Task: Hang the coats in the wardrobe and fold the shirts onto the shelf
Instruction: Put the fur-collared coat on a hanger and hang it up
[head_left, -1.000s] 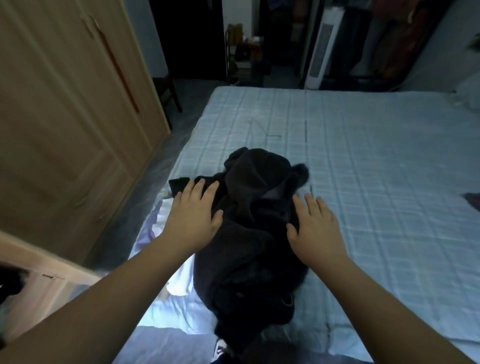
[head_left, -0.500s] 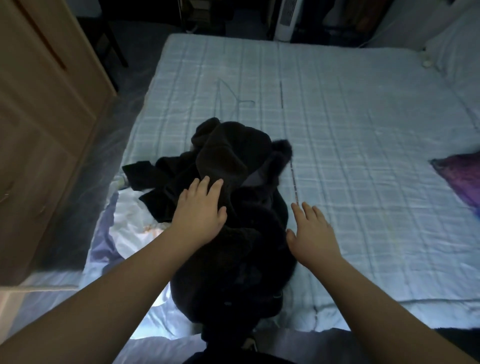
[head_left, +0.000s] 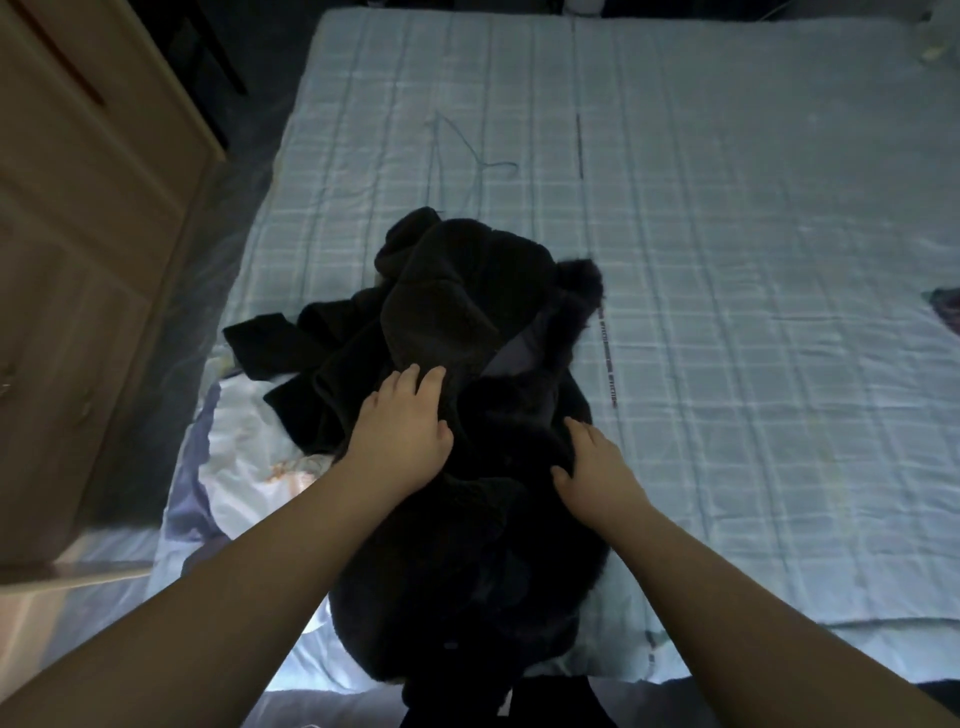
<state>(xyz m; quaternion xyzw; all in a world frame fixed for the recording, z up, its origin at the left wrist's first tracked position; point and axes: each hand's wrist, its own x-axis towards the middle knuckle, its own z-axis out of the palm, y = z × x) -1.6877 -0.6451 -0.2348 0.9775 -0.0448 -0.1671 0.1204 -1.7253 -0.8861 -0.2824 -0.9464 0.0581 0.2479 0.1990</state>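
A black fleece coat (head_left: 457, 322) lies crumpled in a heap near the front edge of the bed (head_left: 727, 260), its hood and a fur-trimmed bit toward the far side. My left hand (head_left: 402, 426) rests flat on the middle of the heap, fingers straight. My right hand (head_left: 597, 465) lies on the coat's right side, and its fingertips sink into the dark fabric so I cannot see whether they grip it. A thin wire hanger (head_left: 467, 150) lies on the bedspread beyond the coat. The wooden wardrobe (head_left: 78, 260) stands to the left.
A white and lilac garment (head_left: 244, 447) lies under the coat at the bed's left corner. A purple cloth (head_left: 948, 306) shows at the right edge. A dark floor strip (head_left: 208, 291) runs between wardrobe and bed. Something dark (head_left: 498, 701) hangs over the near edge of the bed.
The view has tilted further down over the bed. My right hand has moved left from the bedspread onto the coat's right side. My left hand stays on the coat.
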